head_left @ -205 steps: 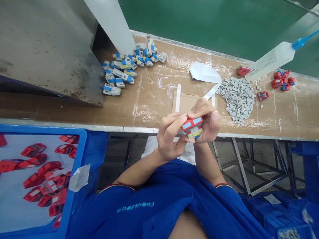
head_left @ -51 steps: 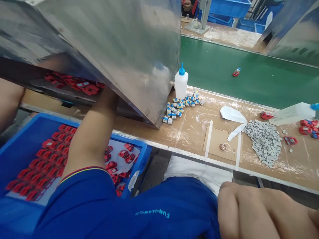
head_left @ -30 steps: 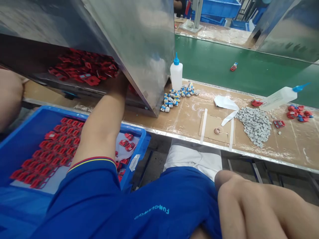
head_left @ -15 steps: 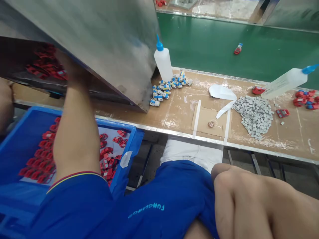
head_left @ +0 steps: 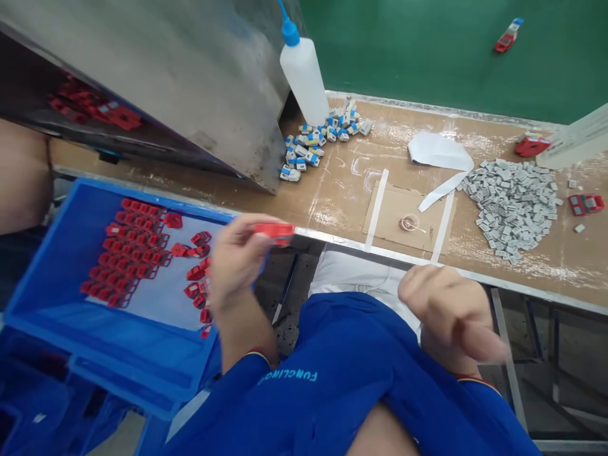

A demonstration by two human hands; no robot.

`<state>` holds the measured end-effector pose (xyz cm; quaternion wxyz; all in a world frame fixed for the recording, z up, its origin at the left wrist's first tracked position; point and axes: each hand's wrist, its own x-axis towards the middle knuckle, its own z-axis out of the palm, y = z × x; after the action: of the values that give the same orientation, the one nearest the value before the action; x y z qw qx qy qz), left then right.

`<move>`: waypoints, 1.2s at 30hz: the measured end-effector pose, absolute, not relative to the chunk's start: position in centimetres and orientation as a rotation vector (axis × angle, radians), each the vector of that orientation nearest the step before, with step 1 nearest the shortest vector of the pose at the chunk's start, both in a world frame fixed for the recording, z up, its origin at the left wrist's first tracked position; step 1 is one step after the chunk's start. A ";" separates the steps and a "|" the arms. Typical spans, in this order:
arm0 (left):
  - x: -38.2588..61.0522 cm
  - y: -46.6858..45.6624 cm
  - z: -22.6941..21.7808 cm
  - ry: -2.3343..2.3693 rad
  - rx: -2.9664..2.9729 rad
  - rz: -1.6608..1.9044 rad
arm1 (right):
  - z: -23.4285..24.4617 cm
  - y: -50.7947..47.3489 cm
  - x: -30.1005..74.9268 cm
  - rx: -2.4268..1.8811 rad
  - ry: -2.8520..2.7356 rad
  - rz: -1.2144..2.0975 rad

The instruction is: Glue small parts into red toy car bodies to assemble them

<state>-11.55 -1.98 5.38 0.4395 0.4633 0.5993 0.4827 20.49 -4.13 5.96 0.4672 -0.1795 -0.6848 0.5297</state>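
My left hand (head_left: 237,263) pinches a small red toy-vehicle body (head_left: 275,232) between thumb and fingers, above the near right side of a blue crate (head_left: 142,323). Inside that crate, red toy-vehicle bodies (head_left: 128,253) stand in rows on a white sheet, with looser ones to the right. My right hand (head_left: 446,307) is curled and blurred in front of the bench edge; whatever it may hold is hidden. Beyond it lie a tiny cup with a thin stick (head_left: 409,223) on taped cardboard, and a heap of small grey pieces (head_left: 515,202).
A slanted metal bin (head_left: 228,101) at left holds more red parts (head_left: 95,107). Beside it stand a white squeeze bottle (head_left: 305,79) and blue-white-yellow pieces (head_left: 323,136). Another bottle (head_left: 582,136) leans at right. A green belt (head_left: 403,57) carries one red-and-blue toy (head_left: 508,36).
My left hand has come out of the metal bin with a red toy-vehicle body and moved right. My right hand has come into view. The camera view has shifted; the toy on the belt appears farther right.
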 end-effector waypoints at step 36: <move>3.3 -0.9 -6.3 0.756 1.646 1.131 | -2.5 -5.8 16.9 -1.459 -0.707 1.049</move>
<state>3.28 -0.87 -6.31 0.4823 0.6752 0.3101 0.4640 16.87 -5.78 -2.47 0.5690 -0.6212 -0.3012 0.4467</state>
